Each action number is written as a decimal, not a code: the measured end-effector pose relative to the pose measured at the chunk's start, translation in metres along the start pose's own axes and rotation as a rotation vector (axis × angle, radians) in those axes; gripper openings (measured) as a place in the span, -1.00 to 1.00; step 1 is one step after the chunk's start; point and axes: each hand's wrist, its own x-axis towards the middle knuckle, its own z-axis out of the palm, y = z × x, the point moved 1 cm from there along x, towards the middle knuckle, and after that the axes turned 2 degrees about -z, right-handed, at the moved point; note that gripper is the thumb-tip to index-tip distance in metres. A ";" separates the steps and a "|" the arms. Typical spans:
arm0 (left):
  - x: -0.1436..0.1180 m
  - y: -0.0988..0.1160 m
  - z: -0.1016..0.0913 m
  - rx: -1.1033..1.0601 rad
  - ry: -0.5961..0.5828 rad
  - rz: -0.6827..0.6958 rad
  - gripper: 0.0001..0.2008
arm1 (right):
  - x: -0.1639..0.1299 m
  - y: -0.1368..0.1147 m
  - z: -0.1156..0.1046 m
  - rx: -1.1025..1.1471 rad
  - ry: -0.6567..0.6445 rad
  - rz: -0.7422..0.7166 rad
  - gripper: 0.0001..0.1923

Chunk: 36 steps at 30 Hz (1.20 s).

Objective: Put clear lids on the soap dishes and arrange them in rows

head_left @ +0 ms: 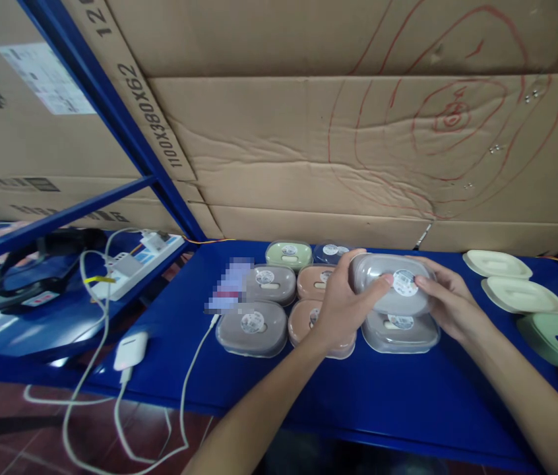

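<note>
Your two hands hold the grey lidded box (398, 303) just right of centre frame, left hand (347, 297) gripping its left end, right hand (450, 300) its right, thumbs on top by the round label (407, 283). Long axis runs roughly left-right, spanning the gap between your palms, neither hand clearly nearer. Directly below it in frame sits another grey box (400, 340), partly covered; can't tell if they touch.
</note>
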 end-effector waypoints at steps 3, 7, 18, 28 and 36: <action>0.000 0.001 0.000 0.022 0.007 0.061 -0.43 | -0.002 -0.002 0.002 0.006 0.019 -0.031 -0.49; 0.001 0.014 -0.007 0.017 -0.063 0.153 -0.59 | -0.001 -0.004 0.000 0.018 -0.020 -0.053 -0.46; -0.135 0.042 -0.085 0.563 0.157 0.220 -0.60 | 0.009 -0.009 -0.010 0.058 -0.072 -0.156 -0.59; -0.169 -0.024 -0.104 1.025 0.314 0.248 -0.66 | -0.009 -0.001 0.019 -0.308 -0.163 -0.293 -0.62; -0.160 -0.022 -0.089 1.436 0.342 0.291 -0.74 | -0.081 0.002 0.078 -0.889 -0.745 -0.991 -0.42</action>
